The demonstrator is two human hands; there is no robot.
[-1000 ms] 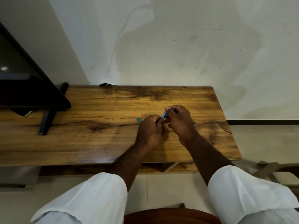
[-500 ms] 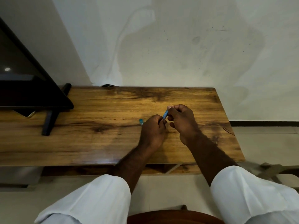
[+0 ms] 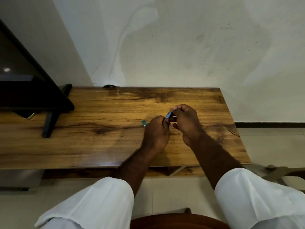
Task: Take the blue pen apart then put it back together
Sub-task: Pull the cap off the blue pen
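Blue plastic shows between two hands, and that's the blue pen (image 3: 168,115), held up over the right half of the wooden tabletop (image 3: 102,139). The left hand (image 3: 156,133) is curled tight round the pen's lower length, with a short blue end poking out past its knuckles on the side toward the black screen (image 3: 19,86). The right hand (image 3: 185,123) is closed on the pen's upper end, thumb and fingertips pinched together right where the blue strip meets them. Both hands sit close, almost touching, knuckles facing the camera. Whether the pen is in one piece or already parted, I cannot tell; the fingers cover the join.

Away from the pen, toward the tabletop's left end, that black screen stands on a dark angled leg (image 3: 49,124). White sleeves (image 3: 102,200) are rolled back on both forearms, nearer the camera than the pen. Behind the tabletop rises a pale, smudged wall (image 3: 181,47), and below its front edge lies a light tiled floor (image 3: 165,192).
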